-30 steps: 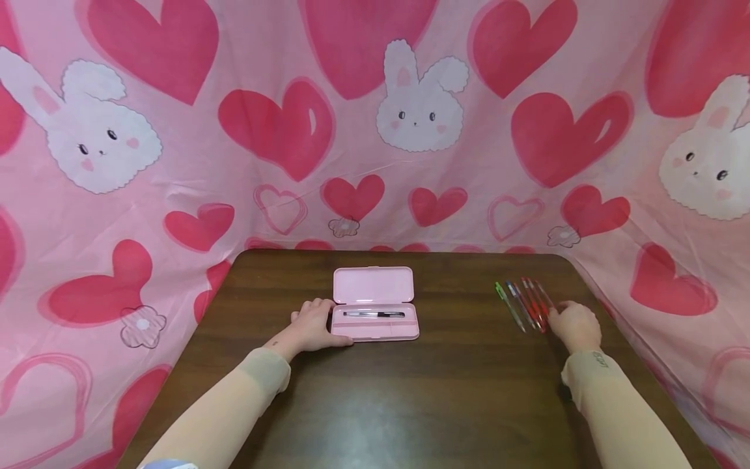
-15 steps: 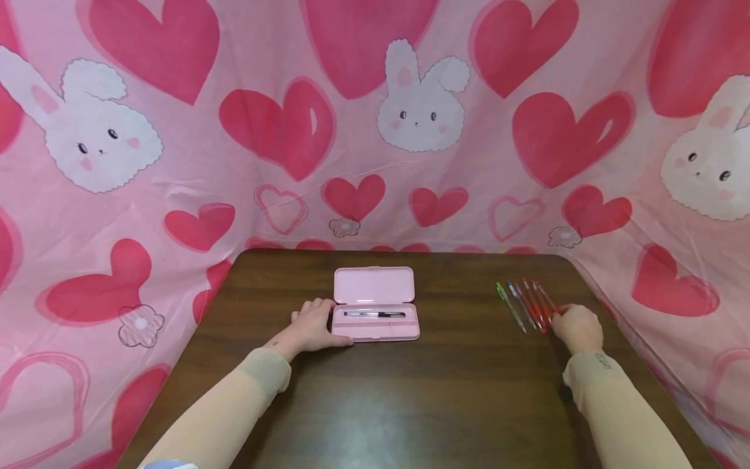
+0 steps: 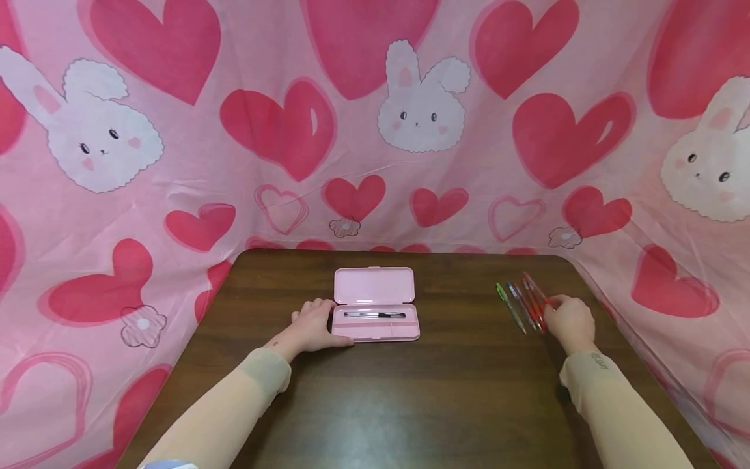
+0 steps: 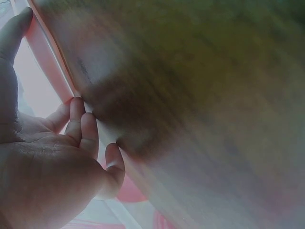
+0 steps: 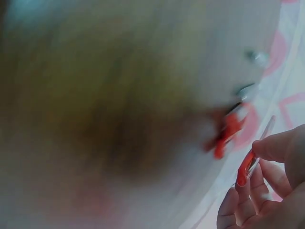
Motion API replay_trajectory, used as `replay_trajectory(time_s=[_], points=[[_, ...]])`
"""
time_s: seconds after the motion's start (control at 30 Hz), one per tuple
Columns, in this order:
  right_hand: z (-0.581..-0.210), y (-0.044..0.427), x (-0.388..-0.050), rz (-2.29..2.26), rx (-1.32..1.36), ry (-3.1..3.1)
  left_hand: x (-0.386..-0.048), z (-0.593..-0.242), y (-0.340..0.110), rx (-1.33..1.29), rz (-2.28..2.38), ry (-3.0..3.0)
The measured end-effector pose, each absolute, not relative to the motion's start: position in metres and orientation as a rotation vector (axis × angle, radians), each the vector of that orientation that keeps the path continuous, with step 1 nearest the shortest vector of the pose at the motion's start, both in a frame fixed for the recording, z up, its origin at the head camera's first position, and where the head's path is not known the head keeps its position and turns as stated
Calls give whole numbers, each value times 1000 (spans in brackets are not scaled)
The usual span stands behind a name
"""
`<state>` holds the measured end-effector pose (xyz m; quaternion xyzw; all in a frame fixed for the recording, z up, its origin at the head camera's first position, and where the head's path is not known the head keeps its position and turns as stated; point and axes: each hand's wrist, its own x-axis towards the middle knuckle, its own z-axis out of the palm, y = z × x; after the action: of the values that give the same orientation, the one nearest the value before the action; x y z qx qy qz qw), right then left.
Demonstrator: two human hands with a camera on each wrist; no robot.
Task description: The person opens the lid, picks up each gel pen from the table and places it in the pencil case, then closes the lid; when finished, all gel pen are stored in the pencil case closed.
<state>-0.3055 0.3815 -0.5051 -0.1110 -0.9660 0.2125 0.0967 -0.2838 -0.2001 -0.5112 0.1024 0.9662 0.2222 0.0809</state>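
Note:
A pink pencil case [image 3: 374,286] lies with its lid up, left of the table's middle. Inside its tray is a clear pen [image 3: 375,315] with a black cap. My left hand [image 3: 310,327] holds the case's left end, thumb at the front edge, other fingers along the side. My right hand [image 3: 569,323] pinches a red pen [image 5: 247,168] between thumb and fingers; the right wrist view shows it lifted off the table. Beside that hand lie a green pen [image 3: 511,307], a blue-topped pen [image 3: 519,301] and red pens [image 3: 531,303], partly overlapping in the head view.
The dark wooden table [image 3: 375,404] carries the case and the pens. A pink cloth [image 3: 404,176] printed with hearts and rabbits hangs around its back and sides. Bare tabletop lies between the case and the pens.
My right hand has taken hold of the rightmost red pen, raised it and shifted slightly left, over the other pens. The left hand and the case have stayed put.

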Motion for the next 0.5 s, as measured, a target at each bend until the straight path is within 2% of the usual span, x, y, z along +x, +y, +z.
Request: replay_trajectory(time_s=[0.5], points=[[-482,316,-312,685,-84,-2752,-285,-512,-200,295,666,2887]])
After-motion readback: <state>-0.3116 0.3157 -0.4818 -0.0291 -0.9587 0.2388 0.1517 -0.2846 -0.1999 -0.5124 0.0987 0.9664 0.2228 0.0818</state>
